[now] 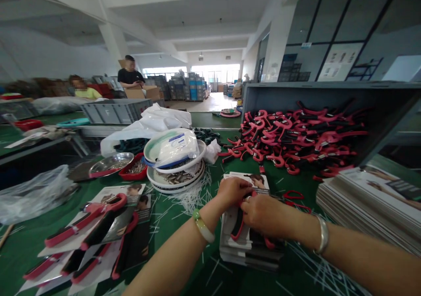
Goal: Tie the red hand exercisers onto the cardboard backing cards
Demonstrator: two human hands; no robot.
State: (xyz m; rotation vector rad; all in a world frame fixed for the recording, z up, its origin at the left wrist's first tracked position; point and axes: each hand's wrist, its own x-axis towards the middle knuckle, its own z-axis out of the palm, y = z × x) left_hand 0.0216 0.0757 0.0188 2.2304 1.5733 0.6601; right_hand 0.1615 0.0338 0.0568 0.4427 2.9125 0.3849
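My left hand (233, 190), with a green and white bangle at the wrist, is closed at the head of red-and-black pliers. My right hand (263, 212), wearing a silver bangle, is closed over the same pliers (237, 226) from the right. The pliers lie on the top card of a stack of printed cards (251, 257). My fingers hide most of the tool's head, and whether a thin tie is pinched there I cannot tell. To the left, several pliers (95, 217) lie attached to printed cards. Thin white ties (194, 195) are strewn over the green table.
A tipped grey crate (388, 112) spills many loose pliers (283, 133) at the back right. Stacked cards (362, 204) stand at right, red-handled scissors (296, 199) nearer. Bowls (176, 173) of metal parts and a red tray (133, 169) sit left of centre. Two people are farther back.
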